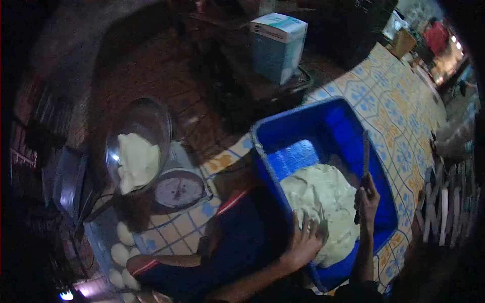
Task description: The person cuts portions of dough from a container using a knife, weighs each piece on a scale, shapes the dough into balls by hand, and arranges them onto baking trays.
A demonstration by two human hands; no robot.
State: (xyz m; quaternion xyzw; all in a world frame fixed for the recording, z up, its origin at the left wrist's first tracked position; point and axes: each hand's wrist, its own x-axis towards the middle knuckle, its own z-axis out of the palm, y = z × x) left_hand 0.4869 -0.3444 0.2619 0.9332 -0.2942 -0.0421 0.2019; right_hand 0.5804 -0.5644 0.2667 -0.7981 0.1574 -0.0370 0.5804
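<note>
A large mass of pale dough (331,202) lies in a blue plastic tub (308,112) on the tiled counter. My left hand (305,245) rests on the dough's near left edge, its fingers spread and pressed against the surface. Over the tub's right side, my right hand (368,199) is closed around the handle of a long, narrow blade (366,151), which points up and away. The blade is clear of the dough.
A scale (179,189) with a metal bowl (164,118) holding dough (137,161) stands left. Several dough balls (121,254) lie on a tray. A person in a dark shirt (242,247) is beside the tub. Behind stands a box (278,48). Patterned tiles (399,121) extend right.
</note>
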